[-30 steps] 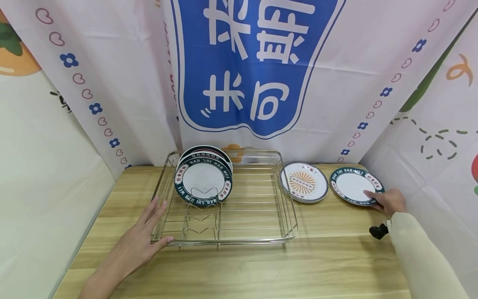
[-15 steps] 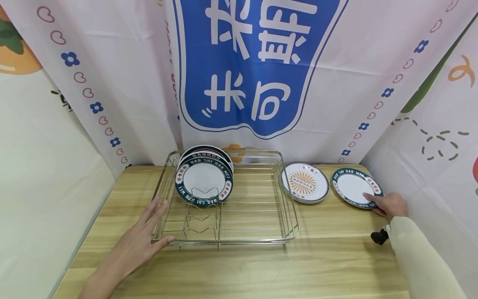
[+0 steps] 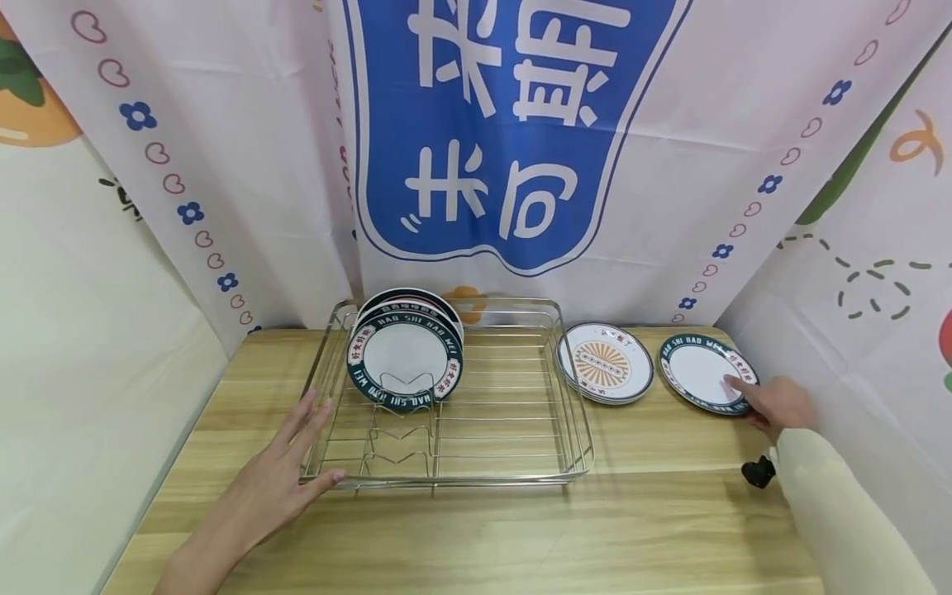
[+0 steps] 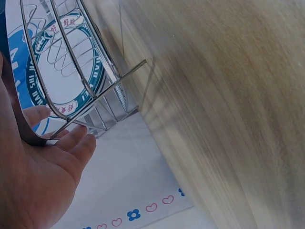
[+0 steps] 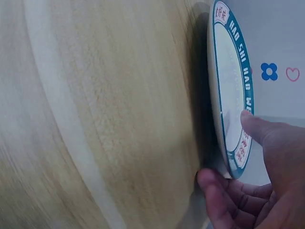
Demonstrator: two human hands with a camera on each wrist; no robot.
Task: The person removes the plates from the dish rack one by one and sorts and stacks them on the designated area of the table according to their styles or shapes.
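I have the right hand (image 3: 779, 405) pinching the green-rimmed plate (image 3: 702, 373), which lies to its left, counter's (image 3: 669, 521) back-right corner; left hand (image 3: 278, 471), fingers extended, at rack (image 3: 491, 480).

Wood-grain tabletop (image 3: 506, 537), printed cloth (image 3: 692, 173), blue panel (image 3: 497, 157), orange print (image 3: 52, 120), perhaps fruit

Booth-like nook, printed cloth walls (image 3: 506, 149)

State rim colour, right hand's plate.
Green rim, white lettering, red-marked white patches; best: right wrist view.
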